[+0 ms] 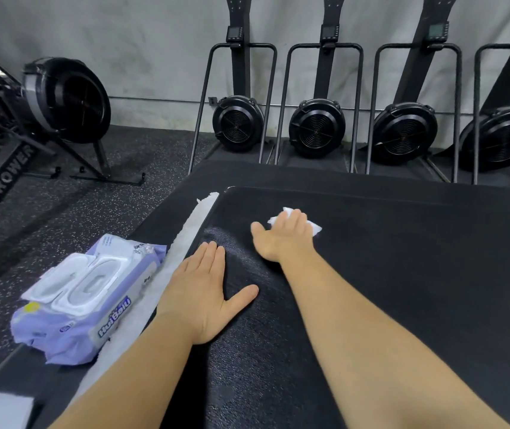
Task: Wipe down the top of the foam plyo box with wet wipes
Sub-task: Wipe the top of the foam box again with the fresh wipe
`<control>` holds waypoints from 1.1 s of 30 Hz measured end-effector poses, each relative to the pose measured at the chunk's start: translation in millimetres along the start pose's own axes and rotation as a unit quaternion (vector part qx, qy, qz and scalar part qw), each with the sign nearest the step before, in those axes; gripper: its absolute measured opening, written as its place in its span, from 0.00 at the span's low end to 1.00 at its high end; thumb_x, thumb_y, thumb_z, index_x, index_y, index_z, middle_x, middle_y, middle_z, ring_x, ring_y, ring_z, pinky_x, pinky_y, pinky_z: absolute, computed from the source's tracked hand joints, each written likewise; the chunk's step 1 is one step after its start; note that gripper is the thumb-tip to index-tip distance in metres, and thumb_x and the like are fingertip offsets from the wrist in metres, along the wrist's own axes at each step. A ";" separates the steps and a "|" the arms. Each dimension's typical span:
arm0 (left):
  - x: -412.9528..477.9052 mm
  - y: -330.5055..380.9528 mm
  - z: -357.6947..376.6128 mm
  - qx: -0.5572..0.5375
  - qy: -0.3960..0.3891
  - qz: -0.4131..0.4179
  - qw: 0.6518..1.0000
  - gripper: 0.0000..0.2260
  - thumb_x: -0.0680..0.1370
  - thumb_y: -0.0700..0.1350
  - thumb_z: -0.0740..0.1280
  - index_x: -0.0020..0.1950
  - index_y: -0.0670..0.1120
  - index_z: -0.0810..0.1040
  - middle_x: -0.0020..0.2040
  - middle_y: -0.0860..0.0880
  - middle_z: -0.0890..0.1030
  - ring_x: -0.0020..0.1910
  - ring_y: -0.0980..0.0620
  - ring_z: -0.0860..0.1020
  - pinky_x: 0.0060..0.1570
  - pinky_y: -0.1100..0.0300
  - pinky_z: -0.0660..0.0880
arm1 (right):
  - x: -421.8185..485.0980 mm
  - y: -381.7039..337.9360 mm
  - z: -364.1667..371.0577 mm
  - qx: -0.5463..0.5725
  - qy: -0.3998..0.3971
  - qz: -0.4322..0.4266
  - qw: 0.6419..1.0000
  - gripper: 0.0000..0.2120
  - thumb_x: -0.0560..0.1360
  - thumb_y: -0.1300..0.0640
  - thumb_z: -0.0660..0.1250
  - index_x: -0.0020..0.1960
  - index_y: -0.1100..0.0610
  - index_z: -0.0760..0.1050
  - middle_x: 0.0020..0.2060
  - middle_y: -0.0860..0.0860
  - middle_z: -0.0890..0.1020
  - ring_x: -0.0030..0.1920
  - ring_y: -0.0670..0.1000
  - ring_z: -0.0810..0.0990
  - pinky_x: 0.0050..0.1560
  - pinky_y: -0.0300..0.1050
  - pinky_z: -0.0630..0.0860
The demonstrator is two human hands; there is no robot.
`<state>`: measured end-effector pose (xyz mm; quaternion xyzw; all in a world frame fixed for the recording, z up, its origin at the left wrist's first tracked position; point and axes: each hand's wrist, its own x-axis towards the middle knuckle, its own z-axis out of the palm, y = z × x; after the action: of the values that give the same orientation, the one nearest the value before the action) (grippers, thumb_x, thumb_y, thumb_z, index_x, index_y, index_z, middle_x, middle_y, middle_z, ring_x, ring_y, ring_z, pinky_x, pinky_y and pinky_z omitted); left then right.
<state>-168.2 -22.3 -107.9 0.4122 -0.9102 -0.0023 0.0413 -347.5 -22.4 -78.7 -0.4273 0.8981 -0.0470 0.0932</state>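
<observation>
Two hands are lying flat on the foam plyo box (417,274), fingers straight. The left hand (204,292) is resting bare by its left edge, and the right hand (281,239) is pressing a crumpled white wet wipe (317,229) farther out. The black pebbled top is stretching away toward a grey wall (154,57) lined with fan-wheel machines (238,122). A lilac wipes pack (92,292) is lying lid-up, lengthwise along the box's left edge, beside speckled rubber floor (62,212).

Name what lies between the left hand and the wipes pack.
Head view: a white strip along the box edge separates the left hand from the wipes pack.
</observation>
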 end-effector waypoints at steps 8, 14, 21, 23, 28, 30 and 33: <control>1.2 -0.3 -0.3 -0.002 -0.012 0.003 1.000 0.50 0.66 0.76 0.34 0.80 0.45 0.44 0.80 0.48 0.43 0.78 0.54 0.40 0.76 0.56 0.42 | -12.3 -11.4 2.4 0.017 -0.081 -0.149 0.985 0.32 0.83 0.42 0.42 0.81 0.57 0.42 0.80 0.57 0.45 0.79 0.56 0.42 0.78 0.52 0.44; 0.5 1.1 -2.6 0.019 -0.021 0.002 1.000 0.51 0.66 0.76 0.33 0.80 0.44 0.45 0.80 0.48 0.45 0.78 0.53 0.41 0.76 0.56 0.42 | -22.8 76.9 -8.3 0.036 -0.041 -0.118 0.991 0.25 0.82 0.42 0.46 0.73 0.55 0.58 0.61 0.51 0.62 0.68 0.53 0.60 0.68 0.50 0.61; -0.1 0.7 -2.6 0.018 -0.020 0.002 1.000 0.51 0.66 0.75 0.33 0.80 0.43 0.45 0.80 0.47 0.45 0.78 0.52 0.42 0.76 0.56 0.43 | -35.4 127.7 -14.6 0.027 -0.068 -0.012 0.997 0.33 0.82 0.40 0.43 0.81 0.55 0.41 0.80 0.55 0.44 0.79 0.53 0.42 0.77 0.52 0.46; 0.0 -0.1 -1.5 0.013 -0.017 0.003 1.000 0.51 0.66 0.76 0.33 0.80 0.44 0.45 0.80 0.47 0.45 0.78 0.52 0.42 0.76 0.56 0.43 | -35.2 111.6 -12.1 0.029 -0.066 0.029 0.997 0.36 0.81 0.37 0.43 0.81 0.57 0.40 0.80 0.56 0.42 0.79 0.55 0.39 0.77 0.51 0.43; 1.2 -1.9 1.4 0.006 -0.002 0.005 1.000 0.51 0.66 0.76 0.33 0.80 0.44 0.45 0.80 0.47 0.45 0.78 0.52 0.42 0.76 0.56 0.43 | -35.0 34.6 0.8 0.023 0.019 -0.003 1.000 0.35 0.79 0.34 0.46 0.74 0.59 0.60 0.64 0.54 0.64 0.67 0.55 0.60 0.70 0.49 0.58; 1.5 -2.3 2.1 0.003 0.003 0.008 1.000 0.51 0.66 0.76 0.34 0.80 0.45 0.45 0.80 0.48 0.45 0.78 0.53 0.41 0.76 0.57 0.42 | -34.3 0.2 6.8 0.037 0.004 -0.045 0.998 0.35 0.79 0.35 0.45 0.75 0.59 0.59 0.64 0.54 0.64 0.68 0.55 0.59 0.71 0.50 0.57; 1.5 -2.2 1.8 -0.016 0.008 0.016 1.000 0.50 0.66 0.78 0.34 0.80 0.48 0.44 0.80 0.50 0.46 0.78 0.54 0.41 0.76 0.56 0.44 | -35.5 -30.8 11.0 0.058 -0.056 -0.100 0.992 0.36 0.81 0.37 0.43 0.80 0.58 0.49 0.77 0.57 0.54 0.77 0.56 0.49 0.76 0.52 0.48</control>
<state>-167.6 -24.9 -109.7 0.3969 -0.9161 -0.0127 0.0550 -299.9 -14.3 -79.9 -0.5107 0.8399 -0.0843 0.1632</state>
